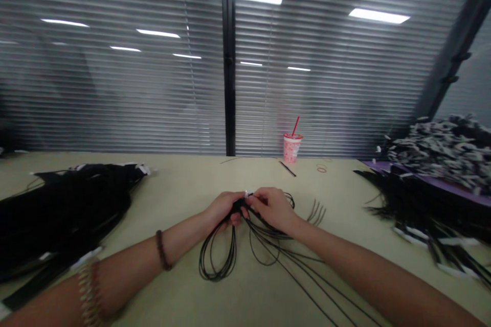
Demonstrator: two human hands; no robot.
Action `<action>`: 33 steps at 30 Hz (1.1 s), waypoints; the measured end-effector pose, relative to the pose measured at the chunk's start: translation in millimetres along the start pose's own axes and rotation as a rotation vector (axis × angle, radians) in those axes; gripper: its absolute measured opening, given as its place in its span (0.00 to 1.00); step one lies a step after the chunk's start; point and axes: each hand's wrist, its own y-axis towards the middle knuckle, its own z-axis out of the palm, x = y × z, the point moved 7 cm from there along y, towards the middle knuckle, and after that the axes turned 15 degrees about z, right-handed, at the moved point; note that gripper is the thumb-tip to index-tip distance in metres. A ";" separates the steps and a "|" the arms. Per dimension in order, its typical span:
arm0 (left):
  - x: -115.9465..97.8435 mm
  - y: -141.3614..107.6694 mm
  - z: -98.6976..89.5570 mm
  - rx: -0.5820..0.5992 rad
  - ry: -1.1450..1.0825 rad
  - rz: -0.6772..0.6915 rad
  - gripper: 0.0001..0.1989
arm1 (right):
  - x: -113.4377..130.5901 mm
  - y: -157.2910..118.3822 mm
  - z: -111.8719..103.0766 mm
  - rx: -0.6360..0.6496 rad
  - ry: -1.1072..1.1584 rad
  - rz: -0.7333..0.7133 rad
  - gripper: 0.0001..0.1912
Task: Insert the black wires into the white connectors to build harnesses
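Observation:
A looped bundle of thin black cables [218, 272] hangs from my left hand [225, 210], whose fingers are wrapped round its gathered top. My right hand [273, 208] is closed in a pinch beside the left fingertips, at a small white piece [246, 194] on top of the bundle. What exactly the right fingertips hold is too small to tell. Loose cable lengths run from between the hands toward the lower right, partly under the right forearm. Several short cable ends [316, 213] stick out to the right of my right hand.
A large black cable pile [65, 209] lies on the table [184, 179] at left. More black cables [414, 204] and a heap of white connectors [445, 150] are at right. Near the blinds stand a pink cup [292, 148] with a straw, a dark pen [287, 168] and rubber bands [321, 168].

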 end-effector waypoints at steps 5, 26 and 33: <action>2.0 -0.4 1.7 0.021 -0.042 -0.044 0.14 | -28.0 1.7 6.1 0.086 0.125 0.256 0.19; -2.0 -0.4 4.1 0.052 0.042 0.013 0.13 | -26.1 -5.8 7.3 -0.031 0.106 0.196 0.16; 1.5 3.4 1.7 0.076 0.096 0.074 0.15 | -24.7 -7.6 4.6 -0.055 0.124 0.200 0.14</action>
